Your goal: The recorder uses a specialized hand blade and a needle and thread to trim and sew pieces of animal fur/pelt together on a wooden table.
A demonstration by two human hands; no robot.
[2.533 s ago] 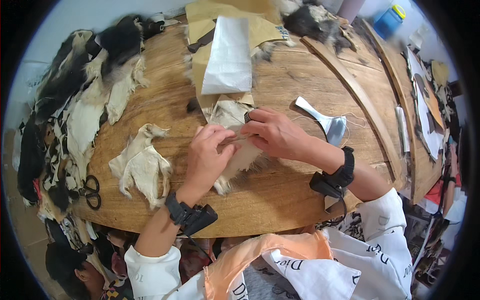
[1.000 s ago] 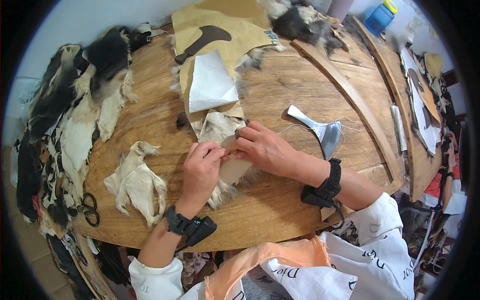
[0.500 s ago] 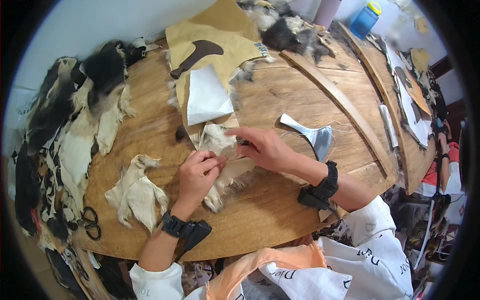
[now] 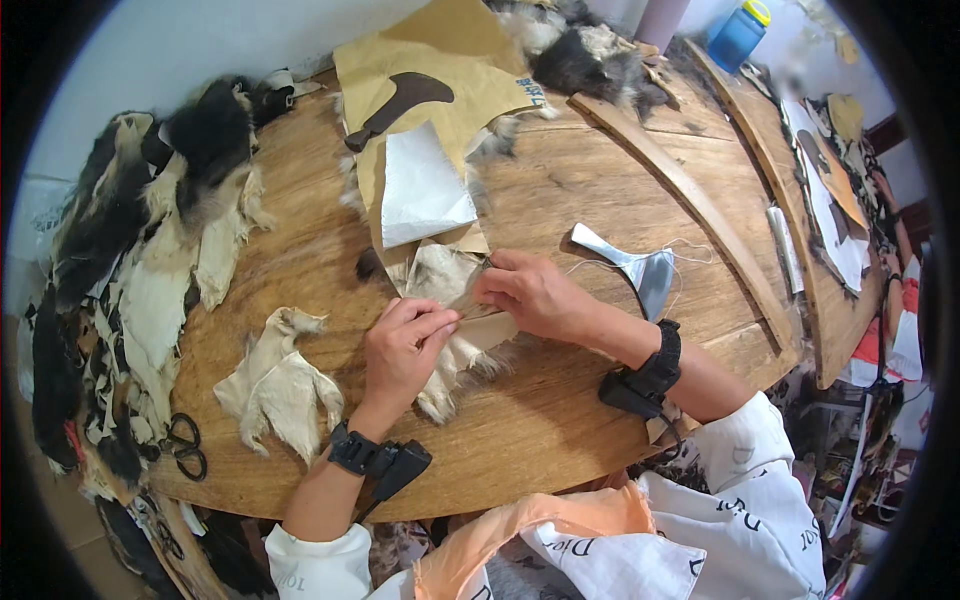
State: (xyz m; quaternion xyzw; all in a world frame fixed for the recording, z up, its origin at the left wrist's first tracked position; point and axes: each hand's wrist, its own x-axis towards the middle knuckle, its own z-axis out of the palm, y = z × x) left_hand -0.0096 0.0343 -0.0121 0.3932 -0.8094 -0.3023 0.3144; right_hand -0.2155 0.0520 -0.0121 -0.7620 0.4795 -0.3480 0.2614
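A pale piece of fur hide [image 4: 445, 275] lies in front of me, its furry edge [image 4: 440, 395] hanging toward the near side. My left hand [image 4: 405, 345] pinches the hide's fold between thumb and fingers. Close beside it, my right hand [image 4: 535, 295] is closed with its fingertips pressed together at the same hide; whatever is between them is too small to make out. A thin white thread [image 4: 690, 250] curls over a metal blade tool [image 4: 640, 270] to the right. Left of my left hand rests another cream hide piece [image 4: 285, 385].
A white sheet [image 4: 425, 190] and a dark curved knife [image 4: 405, 105] lie on a tan hide [image 4: 440, 45]. Black-and-white pelts [image 4: 150, 270] line the left edge, near black scissors [image 4: 187, 450]. Long wooden strips [image 4: 690, 220] and a blue bottle [image 4: 740, 38] are at right.
My right hand's fingers, stretched leftward over the hide before, are now drawn in and pinched at its edge. My left hand keeps its pinch. The whole view has shifted slightly.
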